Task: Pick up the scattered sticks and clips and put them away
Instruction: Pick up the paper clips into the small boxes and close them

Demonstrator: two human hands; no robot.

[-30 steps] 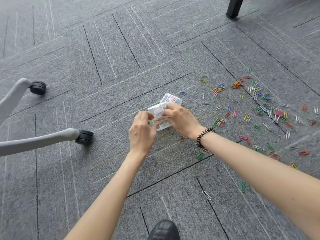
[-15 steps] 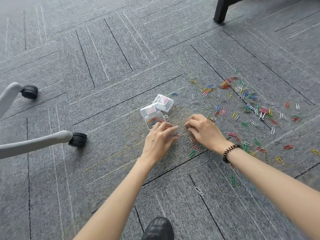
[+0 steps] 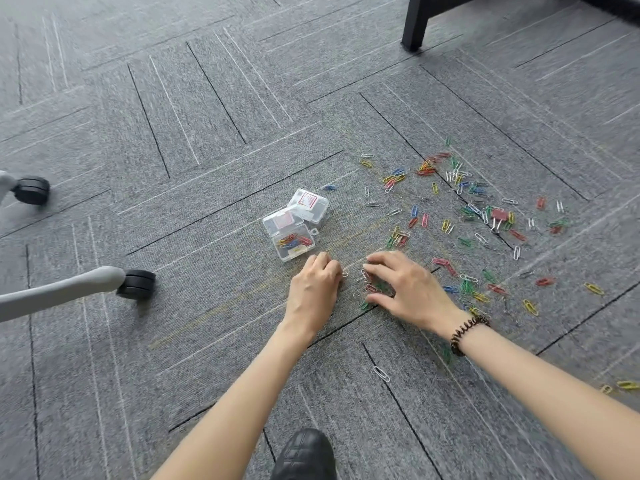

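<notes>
Dozens of coloured paper clips [image 3: 440, 261] lie strewn on the carpet right of the open clear box [image 3: 292, 242], where the right hand [image 3: 412, 289] spreads its fingers over a small heap, the left hand [image 3: 317, 282] curled, contents untellable; best scoop handfuls, not singles.

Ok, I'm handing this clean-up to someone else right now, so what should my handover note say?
Left hand: fingers curled on the carpet near the open clear box; whether it pinches a clip is unclear.
Right hand: fingers spread over a small heap of clips, gripping nothing visibly.
Done: a few clips lie in the open box; the second box is shut.
To do: most paper clips and a red binder clip lie scattered on the right; one white clip nearer the shoe. No sticks visible.
</notes>
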